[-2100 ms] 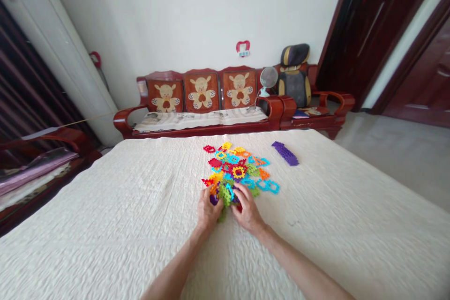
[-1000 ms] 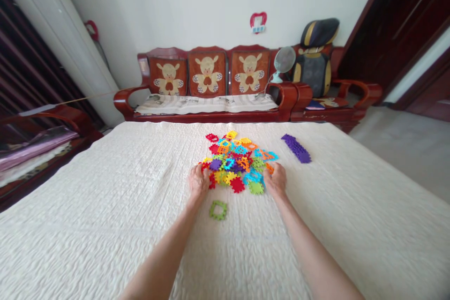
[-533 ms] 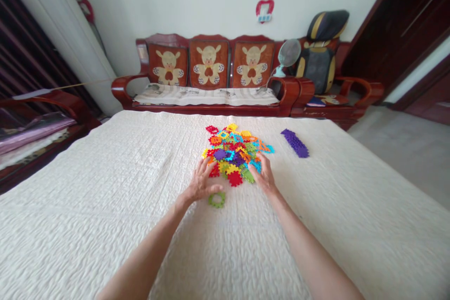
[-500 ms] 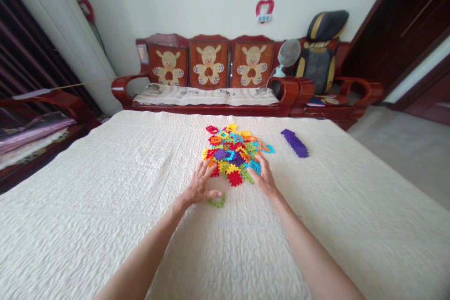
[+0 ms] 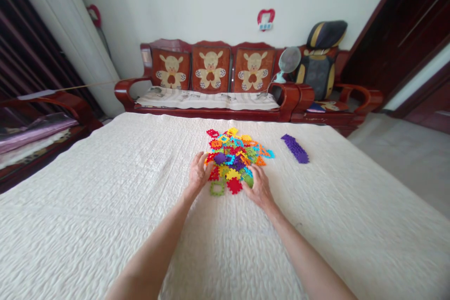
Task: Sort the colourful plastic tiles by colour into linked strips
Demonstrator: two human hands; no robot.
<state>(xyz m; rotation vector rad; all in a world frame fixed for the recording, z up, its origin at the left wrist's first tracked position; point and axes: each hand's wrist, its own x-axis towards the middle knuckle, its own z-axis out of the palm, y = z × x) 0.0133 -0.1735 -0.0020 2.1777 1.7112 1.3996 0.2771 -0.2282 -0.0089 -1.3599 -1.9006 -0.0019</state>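
Observation:
A heap of colourful toothed plastic building pieces [image 5: 234,152] lies on the white quilted cover [image 5: 147,168]. My left hand [image 5: 199,172] rests at the heap's left edge, fingers curved but apart, touching the pieces there. At its lower right edge is my right hand [image 5: 259,187], thumb and fingers spread beside a green piece [image 5: 248,180]. Between the hands, nearest me, lie a red toothed piece [image 5: 234,186] and a green square frame piece [image 5: 217,189]. A purple strip of joined pieces [image 5: 295,149] lies apart to the right.
Behind the covered table stands a wooden sofa [image 5: 207,111] with bear cushions [image 5: 211,70]. A small fan [image 5: 288,61] and a chair with a massage pad [image 5: 316,75] are at the back right. Another wooden armchair [image 5: 52,108] stands at the left.
The green frame piece has moved up against the heap, and my left hand has shifted slightly up from it. My right hand has come nearer me along the heap's right side.

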